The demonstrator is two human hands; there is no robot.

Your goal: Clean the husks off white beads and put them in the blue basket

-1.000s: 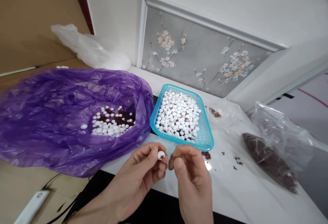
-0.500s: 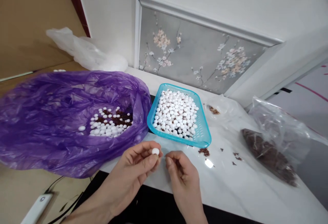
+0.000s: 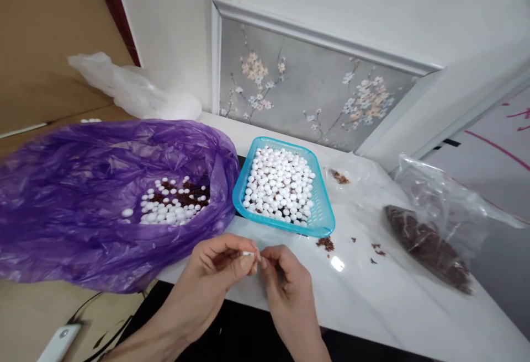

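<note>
purple bag (image 3: pixel 74 196), turquoise basket (image 3: pixel 321 224), white beads (image 3: pixel 279 185)

A purple plastic bag (image 3: pixel 83 196) sprawls at nine o'clock, open toward the middle, with white beads and dark brown bits (image 3: pixel 169 205) lying in its mouth. Just beside it toward the centre sits a turquoise basket (image 3: pixel 321 221) heaped with white beads (a few brown specks among them), and brown crumbs (image 3: pixel 326 243) lie on the white tabletop (image 3: pixel 372 307) close to its near corner. At three o'clock lies a clear bag of brown material (image 3: pixel 430 240), at eleven o'clock a crumpled clear plastic bag (image 3: pixel 128 89), and at twelve o'clock a grey panel painted with blossoms (image 3: pixel 298 86).
</note>
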